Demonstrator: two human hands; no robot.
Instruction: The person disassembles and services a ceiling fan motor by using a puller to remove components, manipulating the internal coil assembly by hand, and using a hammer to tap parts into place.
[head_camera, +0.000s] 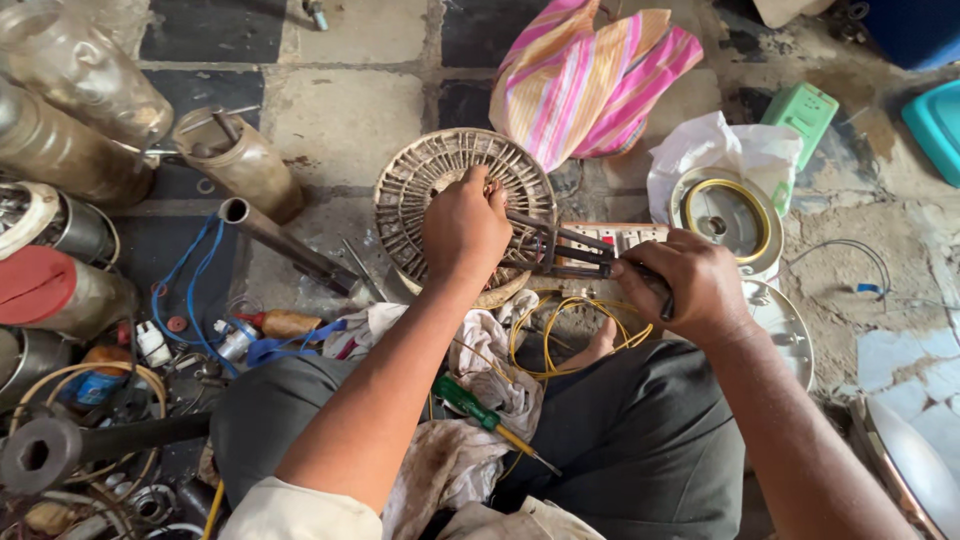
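Left hand (464, 226) presses on the round slotted stator (420, 180) while right hand (686, 284) grips a dark tool (570, 250).

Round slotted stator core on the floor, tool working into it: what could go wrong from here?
1. The left hand rests on the stator core right where the dark tool in the right hand bears; a slip could hit the fingers.
2. Loose yellow wires lie under the tool and could snag.
3. The green screwdriver sits loosely on the rag in the lap, tip outward; it might slide off.
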